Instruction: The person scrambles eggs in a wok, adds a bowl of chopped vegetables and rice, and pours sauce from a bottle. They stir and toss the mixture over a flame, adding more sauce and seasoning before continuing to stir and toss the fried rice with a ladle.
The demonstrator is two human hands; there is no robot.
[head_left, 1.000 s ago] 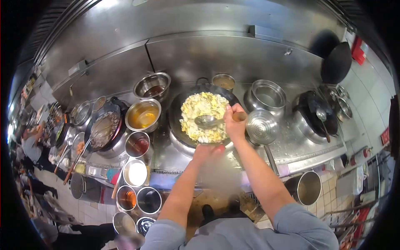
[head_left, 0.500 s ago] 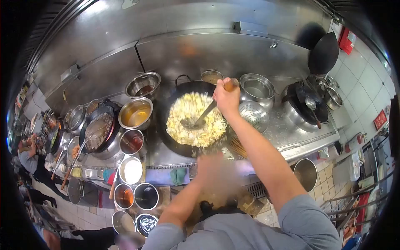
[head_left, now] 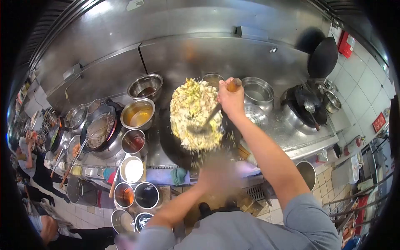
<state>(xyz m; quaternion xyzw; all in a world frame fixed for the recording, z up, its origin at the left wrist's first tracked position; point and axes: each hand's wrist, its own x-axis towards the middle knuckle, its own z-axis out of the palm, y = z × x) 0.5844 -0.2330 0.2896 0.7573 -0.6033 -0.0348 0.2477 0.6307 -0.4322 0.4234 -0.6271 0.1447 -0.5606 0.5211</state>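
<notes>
My right hand [head_left: 232,100] is wrapped round the wooden-ended handle of a ladle [head_left: 213,116], whose head is partly buried in food. A loose yellow-and-white mix of chopped food [head_left: 196,110] is in the air above a large black wok [head_left: 168,143], and bits scatter down towards its near rim. My left hand [head_left: 208,174] is at the near side of the wok; a blur hides its fingers, so its grip does not show.
Left of the wok stand metal bowls, one with amber liquid [head_left: 137,113], and several pots, including one with white contents [head_left: 132,169]. A green cloth [head_left: 178,176] lies on the front ledge. On the right are a perforated strainer [head_left: 254,114] and another wok [head_left: 304,104]. Other people [head_left: 31,158] stand far left.
The food has risen from the wok into a taller, looser mass with bits flying. The wok has shifted towards me. My right hand has moved slightly right with the ladle.
</notes>
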